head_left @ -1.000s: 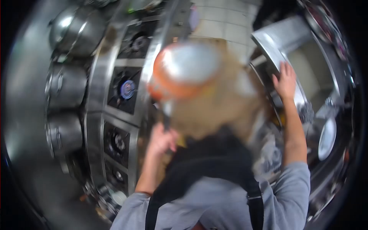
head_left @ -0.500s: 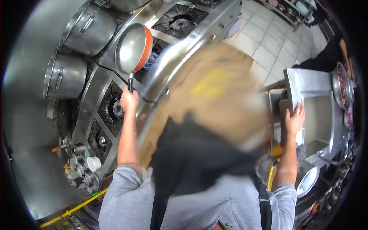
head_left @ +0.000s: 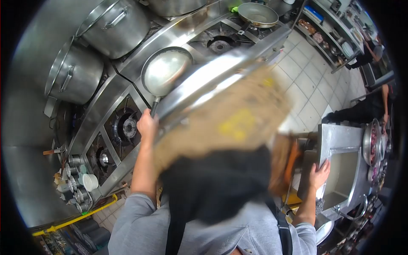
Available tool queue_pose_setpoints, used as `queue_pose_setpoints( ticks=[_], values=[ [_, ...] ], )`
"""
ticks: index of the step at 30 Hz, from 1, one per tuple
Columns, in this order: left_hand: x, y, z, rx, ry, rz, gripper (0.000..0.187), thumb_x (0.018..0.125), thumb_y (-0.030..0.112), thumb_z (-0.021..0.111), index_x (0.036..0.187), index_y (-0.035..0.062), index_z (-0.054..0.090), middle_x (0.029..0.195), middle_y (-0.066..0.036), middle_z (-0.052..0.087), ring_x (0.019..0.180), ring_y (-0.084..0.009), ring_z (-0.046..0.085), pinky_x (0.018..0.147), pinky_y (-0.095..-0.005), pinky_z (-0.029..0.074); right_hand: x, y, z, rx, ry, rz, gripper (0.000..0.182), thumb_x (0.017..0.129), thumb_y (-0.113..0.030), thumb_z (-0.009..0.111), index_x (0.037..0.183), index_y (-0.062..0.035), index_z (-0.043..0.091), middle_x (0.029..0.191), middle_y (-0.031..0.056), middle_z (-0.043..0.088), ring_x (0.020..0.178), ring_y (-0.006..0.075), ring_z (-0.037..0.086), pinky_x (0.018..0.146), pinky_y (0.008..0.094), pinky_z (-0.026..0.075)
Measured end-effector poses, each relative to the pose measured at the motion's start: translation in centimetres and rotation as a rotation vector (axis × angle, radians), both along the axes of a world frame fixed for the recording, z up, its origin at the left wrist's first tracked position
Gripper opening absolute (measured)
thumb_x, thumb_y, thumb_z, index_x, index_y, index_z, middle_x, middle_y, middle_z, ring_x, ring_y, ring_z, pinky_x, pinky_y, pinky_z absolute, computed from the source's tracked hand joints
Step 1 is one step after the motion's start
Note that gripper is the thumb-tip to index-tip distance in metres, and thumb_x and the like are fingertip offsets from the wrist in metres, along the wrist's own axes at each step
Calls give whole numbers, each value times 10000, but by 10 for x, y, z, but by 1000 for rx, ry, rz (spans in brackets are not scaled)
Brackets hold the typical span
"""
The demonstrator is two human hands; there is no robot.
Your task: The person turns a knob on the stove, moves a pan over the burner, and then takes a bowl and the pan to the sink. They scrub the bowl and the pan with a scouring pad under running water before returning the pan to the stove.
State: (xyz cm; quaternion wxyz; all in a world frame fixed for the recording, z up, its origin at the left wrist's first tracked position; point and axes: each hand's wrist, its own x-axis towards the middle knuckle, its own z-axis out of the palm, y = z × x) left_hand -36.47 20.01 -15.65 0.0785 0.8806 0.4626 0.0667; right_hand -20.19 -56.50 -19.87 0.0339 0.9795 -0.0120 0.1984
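My left hand (head_left: 148, 127) is closed round the dark handle of a frying pan (head_left: 166, 73). The pan sits level over the stove's middle section, its pale inside facing up and the burner under it hidden. Across the aisle, my right hand (head_left: 319, 175) rests on the near edge of a metal sink (head_left: 340, 138). Its fingers lie stretched out on the rim and hold nothing.
Large steel pots (head_left: 76, 78) line the stove's back left. A second frying pan (head_left: 258, 15) is on the far burner. Small metal containers (head_left: 76, 182) stand at lower left. Cardboard (head_left: 204, 131) covers the floor. Beyond the sink are a steel bowl (head_left: 372, 142) and a person (head_left: 361, 109).
The frying pan has gone from tilted, with its orange outside showing, to level over the stove. My view has shifted, bringing the second pan into sight. My right hand stays on the sink edge.
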Motion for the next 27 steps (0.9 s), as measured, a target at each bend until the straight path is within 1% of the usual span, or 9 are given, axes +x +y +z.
queue_pose_setpoints(
  ticks=[5, 8, 10, 11, 12, 16, 19, 22, 27],
  values=[
    [8, -13, 39, 28, -3, -46, 501, 826, 408, 751, 1188, 80, 642, 1099, -226, 703, 988, -426, 681, 854, -504, 526, 6, -2, -5, 98, -67, 62, 710, 790, -313, 790, 1379, 1, 546, 1346, 244, 581, 1258, 425, 536, 1097, 494, 407],
    [34, -43, 51, 326, -311, -466, 481, 864, 301, 759, 1195, -27, 641, 1116, -216, 694, 1010, -391, 667, 901, -458, 519, 7, -4, -13, 122, -143, 57, 712, 752, -313, 818, 1333, 16, 571, 1352, 236, 580, 1280, 431, 515, 1091, 530, 390],
    [53, -82, 38, 93, -442, -690, 308, 918, 205, 723, 1126, -11, 651, 985, -156, 689, 860, -302, 657, 824, -403, 521, 1, 0, -6, 120, -93, -41, 748, 739, -334, 818, 1353, 0, 552, 1383, 244, 547, 1301, 426, 493, 1108, 522, 375],
    [62, -97, 19, -184, -498, -781, 226, 928, 169, 711, 1067, -1, 658, 925, -110, 674, 795, -221, 629, 765, -347, 514, -2, 43, 97, 628, 153, -195, 754, 751, -359, 804, 1375, -31, 536, 1407, 246, 525, 1302, 431, 486, 1111, 523, 369],
    [66, -114, 1, -366, -430, -845, 159, 931, 130, 693, 1021, 3, 660, 888, -70, 666, 779, -161, 611, 738, -302, 506, -5, 68, 164, 547, 330, -242, 762, 766, -371, 788, 1401, -58, 507, 1440, 228, 493, 1317, 424, 467, 1118, 519, 360],
    [74, -93, -170, -1286, -30, -407, 248, 961, 250, 694, 1094, 50, 631, 876, -20, 681, 754, -127, 628, 680, -273, 511, -2, 30, 78, 283, 258, -267, 774, 801, -412, 744, 1448, -104, 451, 1480, 192, 440, 1382, 371, 407, 1149, 532, 316],
    [92, -86, -214, -1302, 198, 301, 783, 867, 603, 685, 1388, 53, 488, 1297, -133, 585, 995, -232, 639, 844, -467, 519, 2, 25, 67, 261, 254, -295, 766, 811, -411, 736, 1453, -110, 447, 1489, 181, 431, 1405, 350, 388, 1165, 528, 299],
    [117, -70, -241, -1262, 122, 423, 867, 827, 584, 717, 1514, 175, 381, 1561, -137, 327, 1354, -278, 423, 1092, -524, 338, 8, 8, 34, 243, 243, -285, 764, 815, -412, 732, 1460, -118, 445, 1491, 172, 430, 1412, 344, 380, 1172, 522, 291],
    [131, -67, -277, -1412, -85, 456, 876, 816, 577, 725, 1536, 242, 356, 1624, -113, 246, 1340, -266, 444, 1093, -518, 355, 13, -4, 18, 220, 246, -235, 827, 804, -458, 741, 1466, -77, 426, 1499, 184, 417, 1404, 357, 383, 1171, 528, 287]
  ],
)
